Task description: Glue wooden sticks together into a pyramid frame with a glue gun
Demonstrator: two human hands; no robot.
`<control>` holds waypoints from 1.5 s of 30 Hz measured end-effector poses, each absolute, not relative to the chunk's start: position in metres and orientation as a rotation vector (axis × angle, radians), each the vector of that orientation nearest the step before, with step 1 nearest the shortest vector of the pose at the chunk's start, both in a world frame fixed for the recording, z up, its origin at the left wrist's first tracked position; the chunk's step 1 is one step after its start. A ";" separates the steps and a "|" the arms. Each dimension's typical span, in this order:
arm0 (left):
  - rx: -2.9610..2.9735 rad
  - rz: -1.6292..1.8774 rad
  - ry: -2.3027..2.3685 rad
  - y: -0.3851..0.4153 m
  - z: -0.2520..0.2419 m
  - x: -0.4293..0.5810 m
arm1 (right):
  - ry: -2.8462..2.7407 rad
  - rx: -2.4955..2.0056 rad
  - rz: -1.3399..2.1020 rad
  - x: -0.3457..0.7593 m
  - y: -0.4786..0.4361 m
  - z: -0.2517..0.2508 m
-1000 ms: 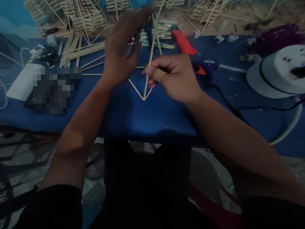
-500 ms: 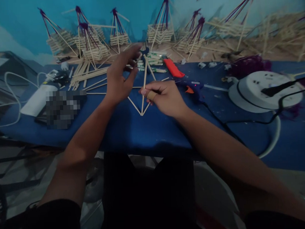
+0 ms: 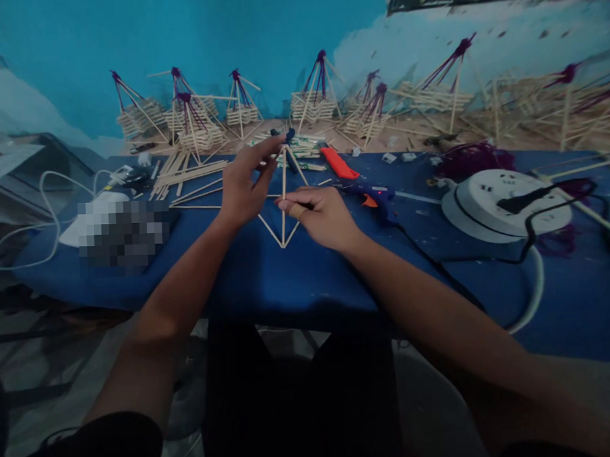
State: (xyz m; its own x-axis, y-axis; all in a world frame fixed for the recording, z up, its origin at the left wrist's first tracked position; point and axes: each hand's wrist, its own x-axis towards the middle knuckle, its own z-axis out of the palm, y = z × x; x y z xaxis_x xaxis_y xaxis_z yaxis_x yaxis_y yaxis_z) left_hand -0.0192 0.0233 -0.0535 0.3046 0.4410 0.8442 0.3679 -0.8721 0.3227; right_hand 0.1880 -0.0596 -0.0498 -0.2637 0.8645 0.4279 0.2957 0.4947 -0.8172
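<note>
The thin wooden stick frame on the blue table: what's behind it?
Behind the thin wooden stick frame, a stack of green-banded stick bundles and an orange-red cutter lie on the blue table. The left hand and right hand cover parts of the frame.

We find ourselves at a small handicraft workbench, of the kind kept in a home workshop. The blue-covered table [image 3: 287, 282] carries loose bundles of thin wooden sticks [image 3: 188, 174], a glue gun [image 3: 376, 198] with its cord, an orange utility knife [image 3: 339, 162] and a round white extension reel [image 3: 504, 205] with a plug in it. Along the painted blue wall [image 3: 203, 39] behind we note a row of finished stick baskets [image 3: 313, 101] tied at the top with purple yarn, with heaps of further sticks [image 3: 531, 107] on the right.
</note>
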 end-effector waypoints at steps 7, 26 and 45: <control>2.538 1.647 0.783 0.023 -0.053 -0.021 | -1.816 -0.976 0.747 0.188 -0.061 -0.048; 2.509 1.639 0.819 0.022 -0.051 -0.017 | -1.814 -0.985 0.747 0.188 -0.062 -0.045; 2.611 1.660 0.739 0.015 -0.038 -0.016 | -1.837 -0.976 0.728 0.188 -0.063 -0.045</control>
